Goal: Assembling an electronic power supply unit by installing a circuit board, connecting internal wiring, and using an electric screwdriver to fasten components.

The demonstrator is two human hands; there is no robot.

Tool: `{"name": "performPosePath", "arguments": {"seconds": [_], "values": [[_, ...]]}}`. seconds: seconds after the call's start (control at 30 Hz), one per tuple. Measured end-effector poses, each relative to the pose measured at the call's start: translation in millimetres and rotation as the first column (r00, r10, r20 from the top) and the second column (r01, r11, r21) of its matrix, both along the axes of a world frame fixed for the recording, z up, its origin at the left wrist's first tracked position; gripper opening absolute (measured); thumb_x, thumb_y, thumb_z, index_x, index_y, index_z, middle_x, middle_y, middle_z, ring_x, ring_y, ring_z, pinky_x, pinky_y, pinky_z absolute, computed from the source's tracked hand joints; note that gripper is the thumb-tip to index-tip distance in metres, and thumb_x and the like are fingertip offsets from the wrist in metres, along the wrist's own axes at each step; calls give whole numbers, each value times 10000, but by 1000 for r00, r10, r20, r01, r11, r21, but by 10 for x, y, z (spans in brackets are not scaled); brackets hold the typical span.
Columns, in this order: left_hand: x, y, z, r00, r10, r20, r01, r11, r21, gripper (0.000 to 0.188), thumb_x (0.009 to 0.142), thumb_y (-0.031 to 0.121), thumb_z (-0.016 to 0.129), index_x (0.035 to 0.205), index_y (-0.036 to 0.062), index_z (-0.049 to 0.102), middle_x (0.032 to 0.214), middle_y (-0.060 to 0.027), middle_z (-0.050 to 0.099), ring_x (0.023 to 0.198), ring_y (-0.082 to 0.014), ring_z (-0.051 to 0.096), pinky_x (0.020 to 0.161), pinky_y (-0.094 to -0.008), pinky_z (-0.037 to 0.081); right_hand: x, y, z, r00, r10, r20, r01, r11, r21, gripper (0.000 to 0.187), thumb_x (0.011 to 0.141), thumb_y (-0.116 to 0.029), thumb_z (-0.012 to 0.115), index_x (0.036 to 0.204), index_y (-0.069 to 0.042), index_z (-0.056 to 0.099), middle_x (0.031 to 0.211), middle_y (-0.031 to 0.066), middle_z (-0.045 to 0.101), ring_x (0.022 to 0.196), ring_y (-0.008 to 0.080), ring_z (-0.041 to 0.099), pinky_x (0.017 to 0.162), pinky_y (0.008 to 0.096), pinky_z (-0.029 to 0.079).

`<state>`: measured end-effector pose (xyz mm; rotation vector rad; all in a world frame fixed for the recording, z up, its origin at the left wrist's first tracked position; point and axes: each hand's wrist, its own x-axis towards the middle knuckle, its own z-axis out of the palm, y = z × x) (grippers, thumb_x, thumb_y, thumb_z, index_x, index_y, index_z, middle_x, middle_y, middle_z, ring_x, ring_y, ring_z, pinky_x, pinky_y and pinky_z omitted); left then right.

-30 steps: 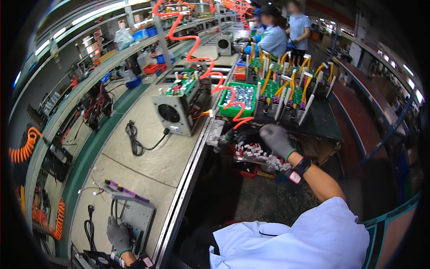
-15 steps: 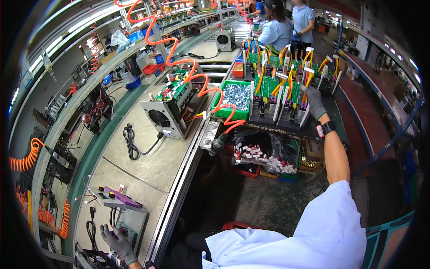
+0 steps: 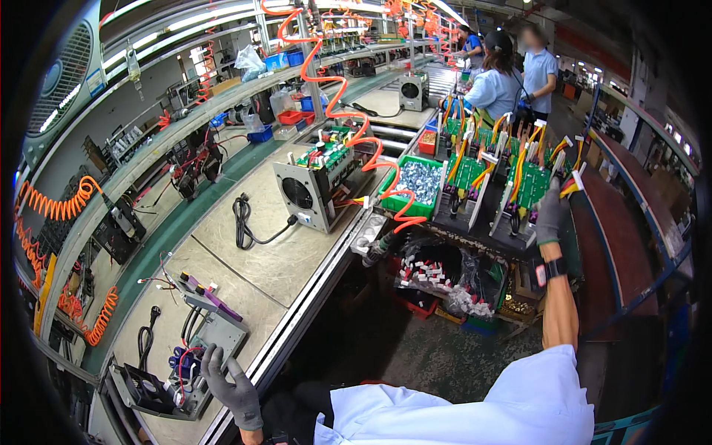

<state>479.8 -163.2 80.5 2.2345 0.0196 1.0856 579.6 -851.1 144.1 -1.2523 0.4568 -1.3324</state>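
Observation:
My right hand (image 3: pixel 550 213), in a grey glove, is at the right side of a green circuit board (image 3: pixel 529 187) with yellow wires and pale metal side plates. Its fingers lie along the board's edge and seem closed on it; the fingertips are partly hidden. More green boards (image 3: pixel 467 172) stand upright close by on the black stand. My left hand (image 3: pixel 233 389), also gloved, is open with its fingers apart and nothing in it. It hovers beside an open metal chassis (image 3: pixel 215 337) with a purple strip, wires and a black fan (image 3: pixel 144 386) next to it.
A fan-fronted metal unit (image 3: pixel 300 194) with a black power cord (image 3: pixel 243 222) stands on the bench. A green bin of metal fasteners (image 3: pixel 415 182) sits left of the boards. An orange coiled hose (image 3: pixel 382 159) hangs across. Co-workers (image 3: pixel 493 89) are at the far end.
My view has turned, shifting the scene rightward. My left hand has pulled back from the chassis toward me. The board at my right hand now stands farther from its left neighbour.

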Motion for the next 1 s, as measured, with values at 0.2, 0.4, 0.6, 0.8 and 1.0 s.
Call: {"name": "performPosePath", "arguments": {"seconds": [0.2, 0.4, 0.6, 0.8, 1.0], "values": [[207, -737, 260, 901, -428, -68, 381, 858, -345, 279, 910, 15, 571, 1184, -32, 592, 1156, -161, 624, 1055, -250, 618, 946, -349, 479, -1173, 730, 463, 963, 238, 129, -190, 933, -307, 410, 1081, -347, 404, 738, -123, 397, 654, -35, 311, 586, 95, 352, 621, 283, 377], [436, -1701, 626, 409, -912, -30, 664, 320, -676, 617, 929, 211, 621, 1438, -48, 387, 1390, -198, 519, 1285, -270, 519, 1089, -384, 405, -1745, 1580, 660, 636, 743, 210, -550, 627, -553, 370, 1082, -332, 391, 798, -100, 436, 621, -26, 315, 535, 99, 318, 578, 298, 357], [298, -1675, 613, 198, -965, 170, 525, -42, -850, 1163, 801, 775, 599, 1554, 15, 143, 1543, -170, 328, 1407, -290, 369, 1156, -461, 324, -1493, 2739, 248, 818, 502, 280, -544, 833, 96, 365, 1040, -375, 456, 823, -85, 504, 608, 1, 416, 542, 159, 441, 566, 352, 432], [-450, -867, 500, 722, -687, 83, 319, 224, -921, 801, 850, 283, 726, 1461, -10, 299, 1380, -146, 492, 1256, -232, 502, 1085, -392, 408, -1138, 3856, 243, -22, 999, -47, -932, -38, -361, 600, 1002, -455, 518, 537, -98, 390, 509, 19, 406, 471, 187, 451, 516, 358, 471], [-733, -189, 786, 872, -377, 313, 429, 280, -859, 799, 754, 134, 797, 1401, 32, 339, 1290, -112, 540, 1172, -219, 571, 1006, -383, 494, -804, 4538, 410, -230, 922, -311, -730, -375, -572, 465, 898, -427, 698, 687, -50, 525, 704, 84, 571, 655, 231, 577, 660, 387, 529]]}}
